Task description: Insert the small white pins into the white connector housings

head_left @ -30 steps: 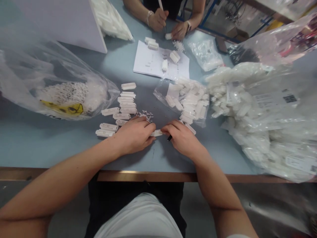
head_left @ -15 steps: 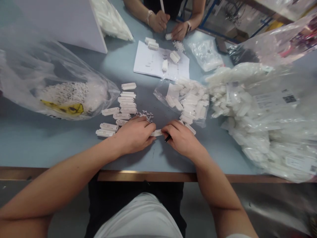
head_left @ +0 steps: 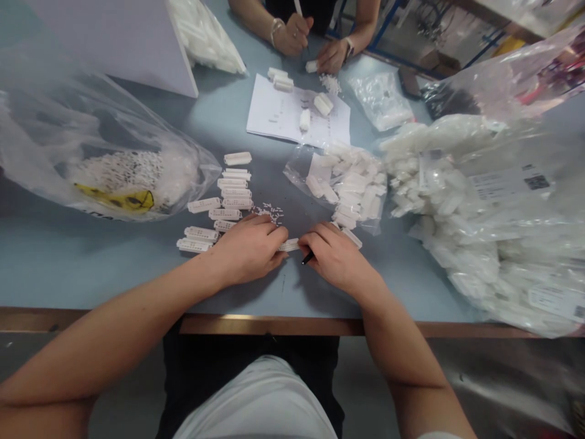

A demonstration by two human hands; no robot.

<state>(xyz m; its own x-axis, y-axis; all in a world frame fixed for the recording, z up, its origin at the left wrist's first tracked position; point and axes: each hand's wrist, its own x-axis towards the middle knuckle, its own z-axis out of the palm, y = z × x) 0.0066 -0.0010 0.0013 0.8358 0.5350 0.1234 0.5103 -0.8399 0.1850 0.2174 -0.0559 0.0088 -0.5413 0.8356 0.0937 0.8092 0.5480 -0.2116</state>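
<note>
My left hand [head_left: 251, 249] is closed on the near-left part of a small white slotted plastic strip [head_left: 289, 245], which lies low over the table between both hands. From the other side, my right hand [head_left: 336, 256] is closed around a thin black tool [head_left: 308, 257]. Only its dark end sticks out below the fingers, so its kind is unclear; the right fingertips also meet the strip's right end. Just beyond my left fingers lies a scatter of tiny white pegs [head_left: 269, 212]. Several similar white strips [head_left: 225, 214] are lined up left of that hand.
An open clear bag [head_left: 359, 183] spills white plastic pieces ahead of my right hand. Large filled bags [head_left: 484, 244] crowd the right side; a bag of small parts [head_left: 132, 177] lies left. Across the table, a co-worker's hands [head_left: 295, 36] work beyond a paper sheet [head_left: 274, 116].
The black tool's end has tipped slightly down and to the left in my right hand. Both hands and the strip stay in nearly the same place.
</note>
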